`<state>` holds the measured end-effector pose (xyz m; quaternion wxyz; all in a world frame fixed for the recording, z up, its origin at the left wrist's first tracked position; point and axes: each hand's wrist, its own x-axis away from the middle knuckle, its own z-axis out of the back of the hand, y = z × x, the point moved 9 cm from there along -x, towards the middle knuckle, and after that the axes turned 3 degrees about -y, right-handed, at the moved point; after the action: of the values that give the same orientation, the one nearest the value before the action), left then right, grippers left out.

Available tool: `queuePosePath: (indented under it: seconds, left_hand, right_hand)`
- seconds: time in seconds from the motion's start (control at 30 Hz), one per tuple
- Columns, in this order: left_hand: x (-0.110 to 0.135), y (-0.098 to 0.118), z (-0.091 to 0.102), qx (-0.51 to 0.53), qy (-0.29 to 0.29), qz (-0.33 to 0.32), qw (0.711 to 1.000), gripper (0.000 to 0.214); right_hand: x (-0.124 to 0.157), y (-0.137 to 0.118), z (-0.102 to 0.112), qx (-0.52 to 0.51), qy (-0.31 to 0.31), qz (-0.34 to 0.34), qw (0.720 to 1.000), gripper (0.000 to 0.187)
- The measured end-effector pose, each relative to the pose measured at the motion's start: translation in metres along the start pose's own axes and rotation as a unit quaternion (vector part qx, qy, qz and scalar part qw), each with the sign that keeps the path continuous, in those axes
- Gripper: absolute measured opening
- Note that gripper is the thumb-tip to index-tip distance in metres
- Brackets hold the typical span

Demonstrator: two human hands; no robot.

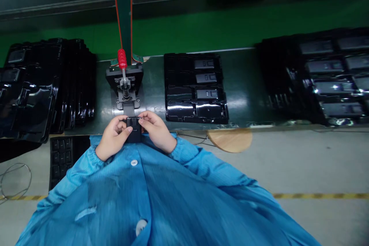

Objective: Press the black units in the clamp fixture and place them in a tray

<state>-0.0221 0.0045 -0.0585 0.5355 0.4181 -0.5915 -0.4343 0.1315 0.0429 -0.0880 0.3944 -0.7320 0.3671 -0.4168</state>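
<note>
Both hands hold a small black rectangular plastic case (134,135) at the bench's front edge, close to my blue smock. My left hand (115,138) grips its left side, thumb lying on the face. On the upper right corner, the thumb and fingers of my right hand (155,130) are closed. Pale lettering shows on the case, too small to read fully. Just beyond it stands a toggle clamp fixture (126,88) with a red handle (122,59) pointing up. To the right lies a black moulded tray (180,94) with dark cases in part of its right column.
Stacked black trays (37,84) stand on the left of the bench (239,84). More trays (300,80) holding dark cases are at the right. A round wooden stool seat (230,139) sits below the bench edge. Another black tray (61,157) is low at left.
</note>
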Motion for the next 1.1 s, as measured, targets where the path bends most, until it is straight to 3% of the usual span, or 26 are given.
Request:
queuePosePath:
  seconds: [1.1]
  left_hand:
    - [0.005, -0.001, -0.004, -0.008, -0.025, 0.009, 1.000, 0.047]
  right_hand:
    - [0.010, -0.003, -0.001, -0.009, -0.020, -0.005, 1.000, 0.029]
